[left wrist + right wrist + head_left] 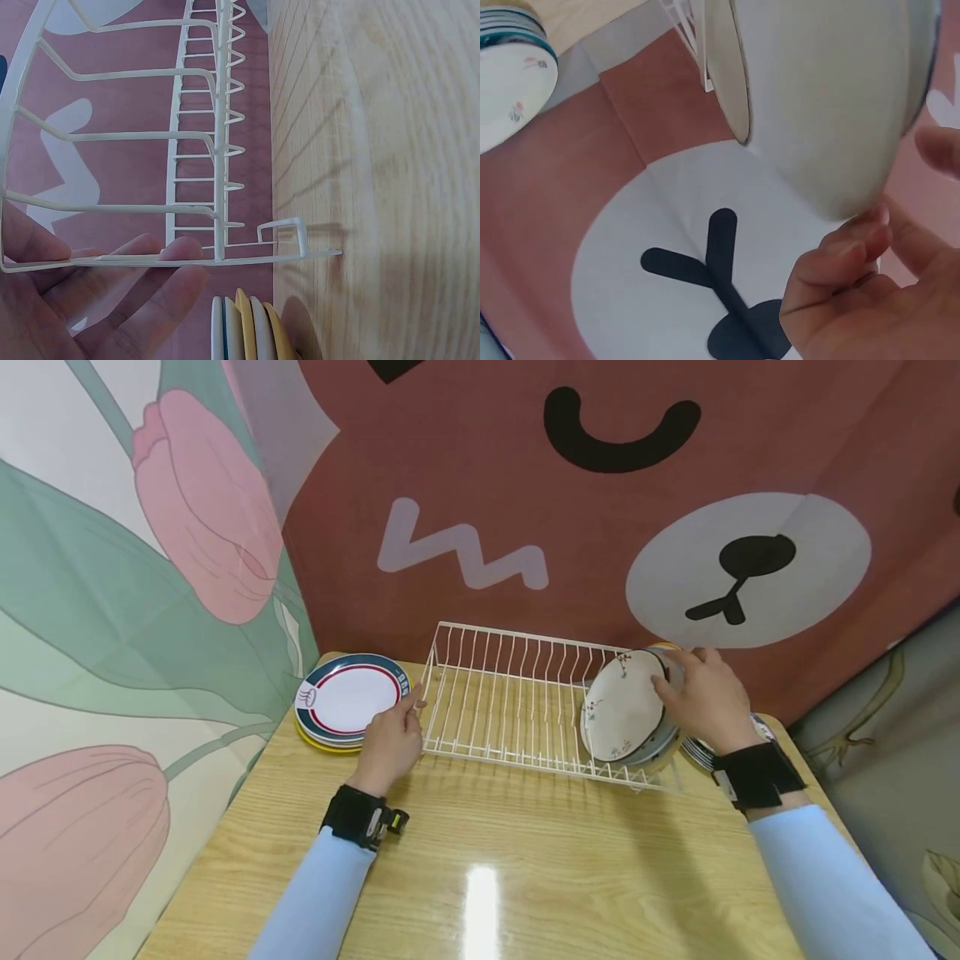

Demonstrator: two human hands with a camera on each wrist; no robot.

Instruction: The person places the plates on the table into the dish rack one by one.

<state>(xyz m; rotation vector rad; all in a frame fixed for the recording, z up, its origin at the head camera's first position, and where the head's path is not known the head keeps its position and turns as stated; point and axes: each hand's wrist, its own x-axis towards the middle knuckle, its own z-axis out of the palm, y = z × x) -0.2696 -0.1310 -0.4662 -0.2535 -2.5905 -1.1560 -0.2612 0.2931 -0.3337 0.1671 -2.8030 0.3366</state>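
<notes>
**Blue sleeves (300,902) reach up to a floral plate (621,710) and a wire rack (525,637)**

The right hand (708,702) pinches the plate at its two o'clock edge; whether it also takes in the plates behind (660,747), one cannot tell. The floral plate leans in the rack's three o'clock end. At nine o'clock, the left hand (392,745) curls its fingers round the end wires. A sudden release could tip the plate into its neighbours; an uneven leftward pull might skew the rack toward the nine o'clock plate stack (352,693).
</notes>
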